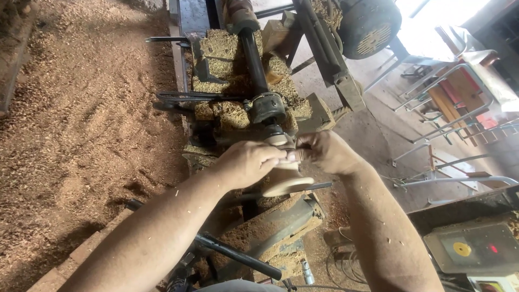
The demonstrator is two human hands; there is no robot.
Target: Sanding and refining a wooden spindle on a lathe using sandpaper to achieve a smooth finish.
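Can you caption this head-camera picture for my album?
Two bare hands, left and right, grip a pale turned wooden piece on a sawdust-covered lathe.

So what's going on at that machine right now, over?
Left hand and right hand both closed on pale wooden piece mounted on lathe. Sawdust all around. Nothing blocking hands.

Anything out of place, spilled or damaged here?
Only the mess: wood shavings lie heaped over the lathe and floor. The left hand and right hand grip the pale wooden piece; no damage shows.
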